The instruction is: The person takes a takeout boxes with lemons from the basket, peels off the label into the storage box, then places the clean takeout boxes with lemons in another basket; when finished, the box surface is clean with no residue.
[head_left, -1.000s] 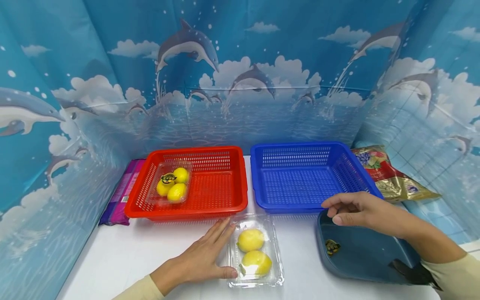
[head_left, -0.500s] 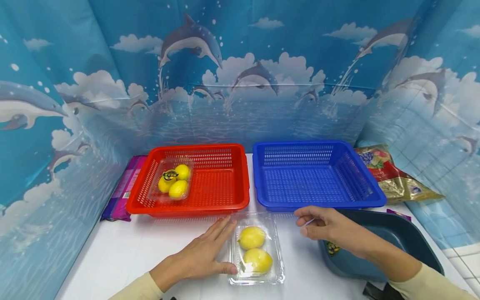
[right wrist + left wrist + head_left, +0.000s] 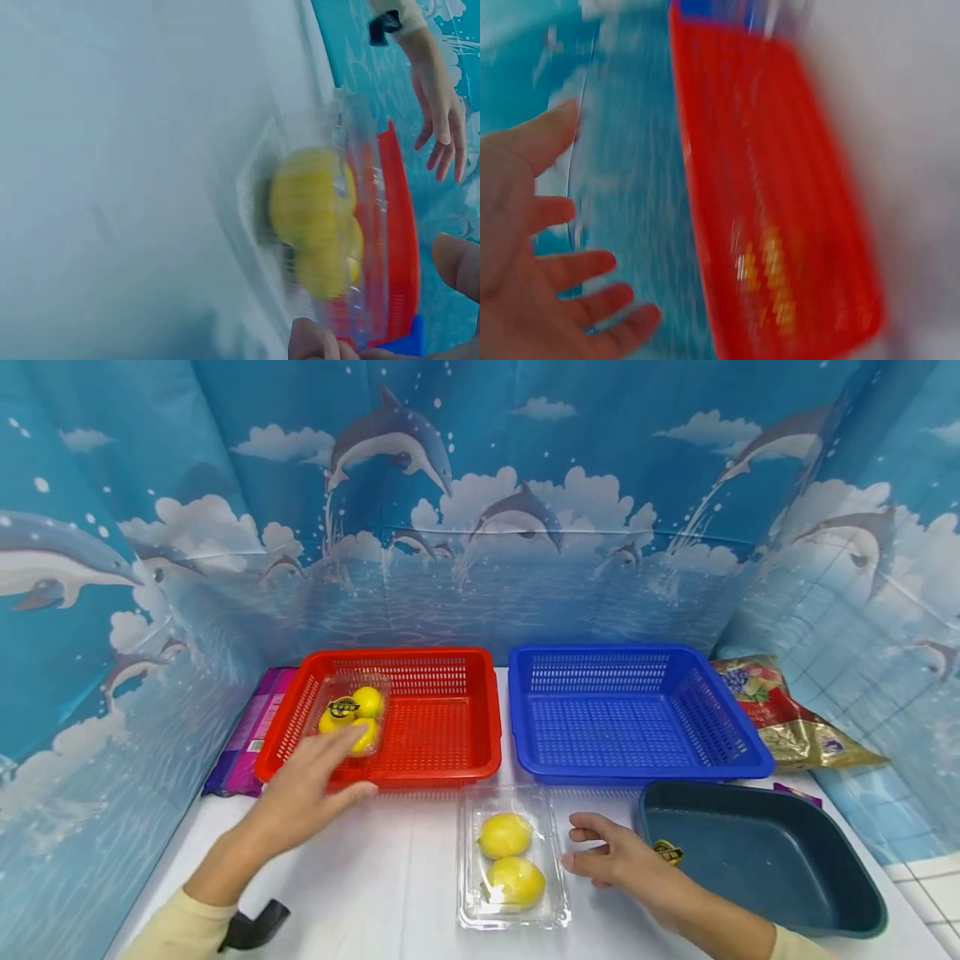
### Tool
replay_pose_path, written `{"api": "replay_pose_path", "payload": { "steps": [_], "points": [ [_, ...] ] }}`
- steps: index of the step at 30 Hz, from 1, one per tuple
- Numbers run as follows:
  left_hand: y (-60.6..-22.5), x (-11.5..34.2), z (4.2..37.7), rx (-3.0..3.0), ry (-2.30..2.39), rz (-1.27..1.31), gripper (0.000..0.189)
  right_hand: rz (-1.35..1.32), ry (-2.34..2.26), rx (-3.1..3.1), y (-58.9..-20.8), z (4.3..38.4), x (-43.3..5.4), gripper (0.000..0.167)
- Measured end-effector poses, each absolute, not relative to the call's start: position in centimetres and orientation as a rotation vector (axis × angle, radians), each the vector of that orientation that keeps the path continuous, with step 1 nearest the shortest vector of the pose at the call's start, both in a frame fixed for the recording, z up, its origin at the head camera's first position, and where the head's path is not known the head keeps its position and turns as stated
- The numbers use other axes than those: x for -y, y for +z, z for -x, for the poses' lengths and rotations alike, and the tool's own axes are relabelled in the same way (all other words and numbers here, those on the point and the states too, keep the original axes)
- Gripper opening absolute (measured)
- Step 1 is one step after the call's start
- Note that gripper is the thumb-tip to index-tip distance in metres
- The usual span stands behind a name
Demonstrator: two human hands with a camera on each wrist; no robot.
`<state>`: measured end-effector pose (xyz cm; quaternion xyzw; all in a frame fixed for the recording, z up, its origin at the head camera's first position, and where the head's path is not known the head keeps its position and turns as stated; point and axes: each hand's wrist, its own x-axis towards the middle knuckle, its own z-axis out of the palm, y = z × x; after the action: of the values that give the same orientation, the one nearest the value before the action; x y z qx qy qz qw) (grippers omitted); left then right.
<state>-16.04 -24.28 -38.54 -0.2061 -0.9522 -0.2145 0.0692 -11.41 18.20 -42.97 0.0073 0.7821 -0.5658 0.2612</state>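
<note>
A clear plastic fruit box [image 3: 514, 921] with two yellow lemons [image 3: 506, 836] lies on the white table. My right hand [image 3: 611, 856] is just right of it, fingers slightly bent and holding nothing, fingertips close to the box's edge. In the right wrist view the box looks blurred, with my right fingertips [image 3: 309, 339] at its near end. My left hand [image 3: 307, 793] is raised at the front of the red basket [image 3: 431, 768], overlapping it in the head view. Nothing is in that hand; its fingers [image 3: 585, 266] are spread in the left wrist view.
Inside the red basket sits another clear box of lemons [image 3: 367, 702] with a black sticker. A blue basket [image 3: 600, 772] stands beside it. A dark teal tub [image 3: 765, 860] with a small sticker [image 3: 667, 852] is at right. A purple packet [image 3: 243, 743] and red-gold bag [image 3: 795, 718] flank the baskets.
My left hand has left the side of the lemon box and moved left and up toward the red basket. My right hand has come left from over the tub to the box's right side.
</note>
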Motion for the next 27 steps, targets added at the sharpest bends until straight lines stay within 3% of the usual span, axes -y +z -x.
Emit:
{"api": "replay_pose_path", "payload": {
  "steps": [5, 9, 27],
  "points": [
    [-37.0, 30.6, 19.4, 3.113, -0.575, 0.332, 0.107, -0.154, -1.578, -2.099, -44.2, 11.3, -17.3, 0.082],
    [-37.6, 33.4, 20.7, 3.211, -0.615, 0.298, 0.116, -0.186, -1.626, -2.102, -45.2, 11.3, -16.5, 0.081],
    [-39.2, 34.8, 21.3, 3.275, -0.704, 0.413, 0.115, -0.077, -1.714, -1.961, -46.5, 11.0, -14.5, 0.076]
  ]
}}
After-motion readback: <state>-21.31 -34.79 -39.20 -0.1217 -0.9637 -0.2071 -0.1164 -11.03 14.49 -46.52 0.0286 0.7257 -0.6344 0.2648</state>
